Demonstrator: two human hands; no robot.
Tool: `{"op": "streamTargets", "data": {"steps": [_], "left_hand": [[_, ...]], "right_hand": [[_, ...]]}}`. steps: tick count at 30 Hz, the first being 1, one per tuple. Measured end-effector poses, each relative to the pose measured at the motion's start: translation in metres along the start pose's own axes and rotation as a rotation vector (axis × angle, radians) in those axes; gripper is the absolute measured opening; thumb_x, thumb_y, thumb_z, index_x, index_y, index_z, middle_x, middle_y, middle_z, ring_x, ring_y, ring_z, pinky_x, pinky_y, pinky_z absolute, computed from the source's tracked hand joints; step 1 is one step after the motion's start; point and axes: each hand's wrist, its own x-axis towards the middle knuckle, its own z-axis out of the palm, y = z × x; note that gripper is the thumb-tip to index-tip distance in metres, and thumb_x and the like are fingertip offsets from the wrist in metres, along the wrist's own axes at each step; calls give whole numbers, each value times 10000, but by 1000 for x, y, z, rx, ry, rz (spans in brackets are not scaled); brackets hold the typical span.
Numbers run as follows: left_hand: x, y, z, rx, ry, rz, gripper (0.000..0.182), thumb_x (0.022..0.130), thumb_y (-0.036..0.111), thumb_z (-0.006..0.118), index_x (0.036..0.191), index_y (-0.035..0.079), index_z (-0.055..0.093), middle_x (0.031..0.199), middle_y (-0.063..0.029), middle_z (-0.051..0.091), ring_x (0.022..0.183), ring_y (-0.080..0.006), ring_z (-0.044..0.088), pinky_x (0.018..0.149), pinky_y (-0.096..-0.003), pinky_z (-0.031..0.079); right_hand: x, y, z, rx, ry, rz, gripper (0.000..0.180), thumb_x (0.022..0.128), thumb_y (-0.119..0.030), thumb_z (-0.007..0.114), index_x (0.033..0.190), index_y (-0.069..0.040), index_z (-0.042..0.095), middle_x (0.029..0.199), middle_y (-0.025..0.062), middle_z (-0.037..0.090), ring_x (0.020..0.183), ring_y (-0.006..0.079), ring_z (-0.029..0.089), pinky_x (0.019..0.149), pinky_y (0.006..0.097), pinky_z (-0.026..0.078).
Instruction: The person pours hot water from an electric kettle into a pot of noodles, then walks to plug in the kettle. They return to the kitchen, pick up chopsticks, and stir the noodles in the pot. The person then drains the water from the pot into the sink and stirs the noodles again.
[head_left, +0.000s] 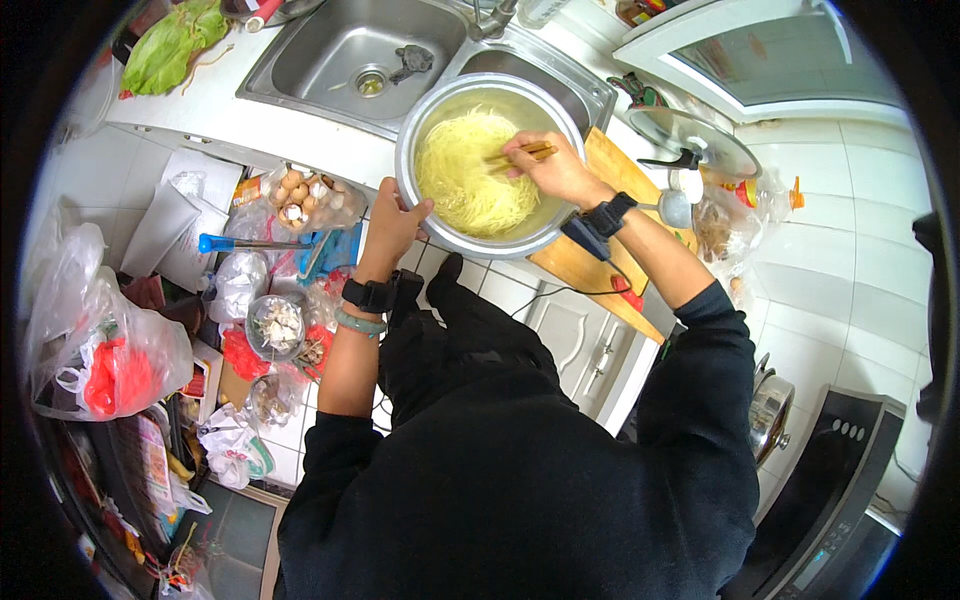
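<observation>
A large metal basin (405, 154) holds a mass of pale yellow shreds (469, 184), which look like shredded potato. My left hand (394, 221) grips the basin's rim at its near left side, thumb over the edge. Inside the basin, my right hand (544, 161) is closed around a pair of wooden chopsticks (541, 150). Their lower ends are blurred among the shreds. The basin overlaps the front edge of the sink and hides part of the right-hand bowl.
Behind the basin is a stainless steel double sink (330, 56) with a faucet (491, 22). A wooden cutting board (622, 172) lies to the right, near a glass lid (705, 139). Leafy greens (176, 45) rest far left. Eggs (300, 195) and plastic bags (127, 367) crowd the left side.
</observation>
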Motion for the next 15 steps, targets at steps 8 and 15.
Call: {"op": "streamTargets", "data": {"steps": [8,15], "left_hand": [[-1,1,-1,13,-13,-39,331,827,62,659,1048,4,420,894,-137,605,690,-169,642,480,-263,545],[0,1,-1,27,-14,-46,335,831,72,660,1053,12,416,894,-123,607,704,-154,637,521,-262,557]], "right_hand": [[-11,-15,0,-125,81,436,229,883,-107,513,836,87,625,644,172,648,540,233,675,517,313,518],[9,3,12,364,300,118,179,887,-87,527,871,51,641,753,123,667,655,181,697,581,268,531]]}}
